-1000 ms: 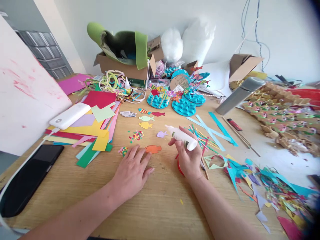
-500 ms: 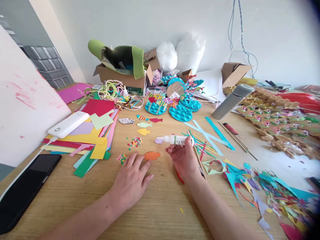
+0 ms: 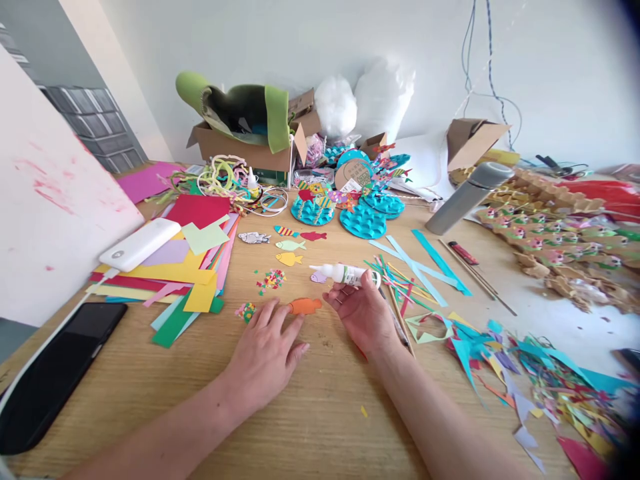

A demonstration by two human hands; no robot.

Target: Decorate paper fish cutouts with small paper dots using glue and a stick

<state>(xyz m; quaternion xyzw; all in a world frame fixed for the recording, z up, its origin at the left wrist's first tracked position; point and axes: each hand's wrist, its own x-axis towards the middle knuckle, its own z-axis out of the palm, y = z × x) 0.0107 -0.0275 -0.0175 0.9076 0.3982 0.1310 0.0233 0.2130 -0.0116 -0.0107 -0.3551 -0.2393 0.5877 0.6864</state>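
Note:
My right hand [image 3: 363, 313] grips a white glue bottle [image 3: 350, 275], held nearly level with its nozzle pointing left. Just beneath the nozzle lies a purple paper fish [image 3: 319, 277], partly hidden by the bottle. My left hand [image 3: 267, 350] rests on the table with its fingers spread, the fingertips touching or close to the left end of an orange paper fish [image 3: 306, 306]. Small paper dots form two little heaps, one [image 3: 273, 281] above my left fingers and one [image 3: 246, 311] beside them. Farther back are a yellow fish [image 3: 290, 259] and a pale green fish [image 3: 291, 245].
Coloured paper sheets [image 3: 200, 213], a white power bank [image 3: 140, 245] and a black phone [image 3: 60, 373] lie at left. Blue egg-tray pieces [image 3: 363, 221] with paper fish stand behind. A grey flask [image 3: 470, 199], thin paper strips [image 3: 425, 267] and paper scraps [image 3: 525, 373] occupy the right.
The glue bottle has shifted slightly left and up in my right hand, its nozzle now raised off the purple fish's head. My left hand stays beside the orange fish.

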